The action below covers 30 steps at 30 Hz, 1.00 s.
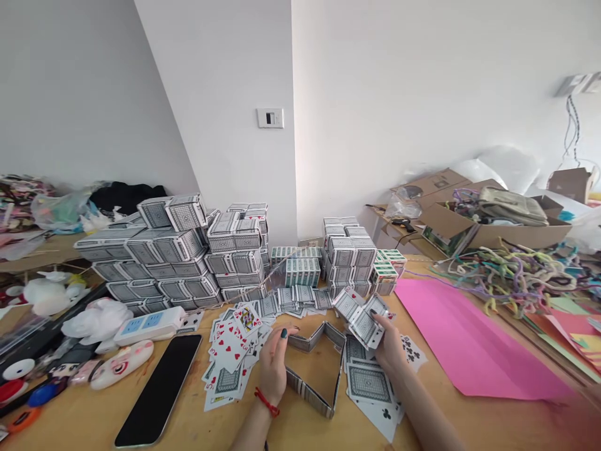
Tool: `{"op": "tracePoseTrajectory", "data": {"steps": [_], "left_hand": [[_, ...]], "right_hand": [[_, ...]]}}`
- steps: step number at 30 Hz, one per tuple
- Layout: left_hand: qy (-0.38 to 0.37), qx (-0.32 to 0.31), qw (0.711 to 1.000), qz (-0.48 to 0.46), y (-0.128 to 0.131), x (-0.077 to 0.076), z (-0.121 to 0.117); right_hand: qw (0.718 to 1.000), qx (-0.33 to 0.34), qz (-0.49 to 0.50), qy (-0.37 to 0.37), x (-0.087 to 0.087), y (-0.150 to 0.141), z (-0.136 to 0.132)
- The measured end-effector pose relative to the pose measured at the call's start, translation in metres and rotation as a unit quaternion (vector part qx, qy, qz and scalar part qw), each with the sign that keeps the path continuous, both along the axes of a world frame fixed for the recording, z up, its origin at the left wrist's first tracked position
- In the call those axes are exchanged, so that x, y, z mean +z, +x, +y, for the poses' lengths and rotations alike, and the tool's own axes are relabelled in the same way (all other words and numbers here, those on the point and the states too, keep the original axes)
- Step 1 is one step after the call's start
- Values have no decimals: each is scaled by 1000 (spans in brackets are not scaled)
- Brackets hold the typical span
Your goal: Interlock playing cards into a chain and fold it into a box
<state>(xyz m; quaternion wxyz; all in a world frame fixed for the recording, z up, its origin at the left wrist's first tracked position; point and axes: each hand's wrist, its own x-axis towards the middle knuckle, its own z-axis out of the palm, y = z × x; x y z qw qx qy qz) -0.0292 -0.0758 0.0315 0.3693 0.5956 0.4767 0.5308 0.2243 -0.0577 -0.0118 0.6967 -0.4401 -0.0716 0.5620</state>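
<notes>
My right hand (389,346) grips a block of folded playing cards (364,319), with its thumb on top of the patterned card backs. Under that hand lie loose playing cards (369,382), some face up. My left hand (273,362), fingers loosely curved and apart, is beside an angular ring of folded cards (312,391) standing on edge on the table. The hand hides the ring's left corner, so whether it touches it is unclear. Left of this hand a pile of loose playing cards (230,344) is spread out, mostly face up.
Stacked card blocks (173,250) rise at the back left, with another stack (350,257) at the back centre. A black phone (159,391) and a white power strip (150,324) lie left. Pink paper (469,344), pipe cleaners (511,275) and a cardboard box (502,235) occupy the right.
</notes>
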Motion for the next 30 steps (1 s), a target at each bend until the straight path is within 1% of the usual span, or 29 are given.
{"op": "tracePoseTrajectory", "data": {"steps": [2, 7, 9, 12, 16, 19, 22, 24, 26, 28, 30], "left_hand": [[3, 31, 999, -7, 1, -2, -1], [-3, 128, 991, -37, 12, -6, -5], [4, 141, 989, -39, 16, -7, -7], [14, 133, 990, -43, 20, -9, -8], [7, 99, 993, -57, 16, -9, -5], [2, 45, 997, -65, 8, -5, -1], [-3, -59, 997, -42, 0, 1, 4], [-22, -133, 991, -18, -5, 6, 7], [-46, -183, 982, -8, -8, 9, 9], [-59, -204, 977, -4, -10, 11, 10], [-60, -204, 977, 11, -11, 11, 10]], "right_hand": [[999, 14, 39, 18, 1, 3, -2], [993, 34, 98, 53, 5, 8, -3], [989, 37, 120, 72, 7, 8, -4], [981, 47, 150, 110, 11, 7, -6], [975, 59, 161, 142, 21, 0, -13], [981, 60, 129, 134, 29, -7, -16], [993, 45, 72, 88, 33, -10, -18], [998, 24, 44, 48, 33, -10, -19], [999, 14, 34, 27, 30, -8, -19], [999, 12, 32, 22, 27, -5, -19], [999, 1, 34, 25, 25, -1, -18]]}}
